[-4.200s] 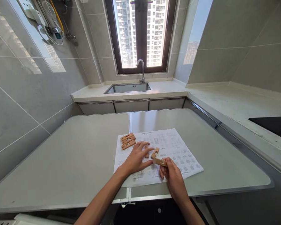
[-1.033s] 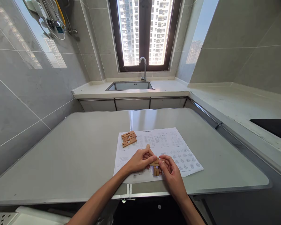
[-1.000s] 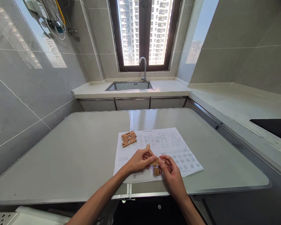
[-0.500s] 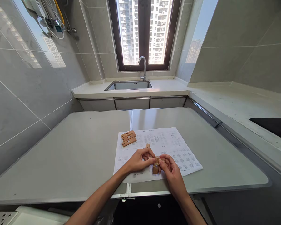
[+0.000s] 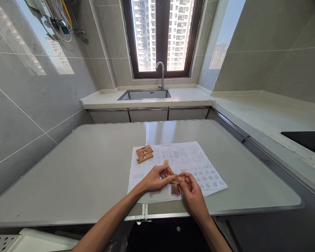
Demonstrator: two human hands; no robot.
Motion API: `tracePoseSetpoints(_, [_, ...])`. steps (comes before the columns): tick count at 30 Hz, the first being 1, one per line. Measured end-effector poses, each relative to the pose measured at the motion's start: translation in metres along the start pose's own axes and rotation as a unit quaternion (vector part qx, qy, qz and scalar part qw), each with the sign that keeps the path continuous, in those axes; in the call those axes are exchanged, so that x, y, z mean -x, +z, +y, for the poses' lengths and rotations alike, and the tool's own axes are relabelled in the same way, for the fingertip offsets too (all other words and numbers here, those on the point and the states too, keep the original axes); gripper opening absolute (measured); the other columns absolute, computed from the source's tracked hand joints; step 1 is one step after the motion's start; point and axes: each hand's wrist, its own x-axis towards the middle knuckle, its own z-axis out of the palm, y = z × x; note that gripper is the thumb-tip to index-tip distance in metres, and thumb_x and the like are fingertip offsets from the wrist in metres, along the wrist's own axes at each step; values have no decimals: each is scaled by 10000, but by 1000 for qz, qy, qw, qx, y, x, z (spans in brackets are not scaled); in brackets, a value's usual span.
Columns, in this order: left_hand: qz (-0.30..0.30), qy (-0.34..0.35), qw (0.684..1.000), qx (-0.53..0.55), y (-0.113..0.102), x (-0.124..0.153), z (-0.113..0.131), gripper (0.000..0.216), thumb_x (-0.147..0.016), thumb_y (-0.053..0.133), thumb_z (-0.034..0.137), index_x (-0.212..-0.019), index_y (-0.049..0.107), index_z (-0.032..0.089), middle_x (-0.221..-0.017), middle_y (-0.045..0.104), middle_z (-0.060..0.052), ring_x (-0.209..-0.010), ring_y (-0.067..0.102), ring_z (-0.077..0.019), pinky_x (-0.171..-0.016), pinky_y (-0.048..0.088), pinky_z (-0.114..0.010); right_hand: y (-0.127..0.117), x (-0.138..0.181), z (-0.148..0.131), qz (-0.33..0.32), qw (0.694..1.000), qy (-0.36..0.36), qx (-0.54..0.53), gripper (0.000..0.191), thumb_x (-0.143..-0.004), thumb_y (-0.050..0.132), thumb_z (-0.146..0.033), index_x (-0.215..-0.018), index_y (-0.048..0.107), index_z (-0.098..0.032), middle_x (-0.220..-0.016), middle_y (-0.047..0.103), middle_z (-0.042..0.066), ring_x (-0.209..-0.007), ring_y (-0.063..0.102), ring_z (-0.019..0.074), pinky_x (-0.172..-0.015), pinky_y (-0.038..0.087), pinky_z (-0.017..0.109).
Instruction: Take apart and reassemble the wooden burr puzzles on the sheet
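My left hand [image 5: 155, 178] and my right hand [image 5: 190, 188] meet over a printed instruction sheet [image 5: 199, 168] near the table's front edge. Between their fingertips they pinch a small assembly of notched wooden puzzle pieces [image 5: 174, 187], partly hidden by the fingers. One loose wooden piece [image 5: 165, 162] lies on the sheet just beyond my left hand. A group of three more wooden pieces [image 5: 144, 154] lies side by side at the sheet's far left corner.
The grey table [image 5: 94, 168] has a seam down its middle. Beyond it runs a white counter with a steel sink [image 5: 144, 94] and faucet [image 5: 161, 74] under a window. A black cooktop [image 5: 307, 140] sits in the counter on the right.
Earlier my left hand lay flat on the sheet while my right held the pieces alone; both hands now grip the assembly, which has turned so one piece points down. Little change in the last second.
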Motion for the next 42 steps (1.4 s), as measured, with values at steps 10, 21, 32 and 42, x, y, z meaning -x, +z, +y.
tracePoseSetpoints(10, [-5, -14, 1000, 26, 2, 0, 0, 391, -943, 675, 536, -935, 674, 145, -752, 693, -23, -670, 592, -127, -630, 419, -234, 1, 1, 1, 12, 1000, -1, 16, 366, -942, 671, -593, -1036, 579, -251, -753, 544, -29, -673, 535, 161, -653, 487, 279])
tracePoseSetpoints(21, [-11, -34, 998, 55, 4, 0, 3, 420, -936, 673, 562, -919, 652, 143, -693, 625, 7, -621, 532, -110, -582, 362, -229, 3, 1, -3, 30, 1000, 5, -6, 399, -898, 727, -591, -1019, 570, -244, -743, 575, -21, -656, 546, 161, -624, 485, 280])
tracePoseSetpoints(32, [-43, -33, 993, 103, 3, -2, 1, 428, -966, 634, 555, -1138, 624, 163, -652, 630, 27, -605, 598, -133, -627, 447, -245, 2, 1, -8, 31, 999, 40, -6, 402, -912, 694, -611, -1045, 633, -237, -839, 681, 30, -757, 630, 211, -712, 530, 325])
tracePoseSetpoints(42, [-46, -47, 987, 146, 1, -4, -1, 428, -967, 617, 575, -1063, 665, 160, -728, 639, 7, -621, 601, -142, -652, 477, -271, 4, 3, -5, 15, 999, 45, -5, 427, -947, 597, -675, -944, 606, -248, -641, 533, -43, -539, 441, 149, -551, 401, 281])
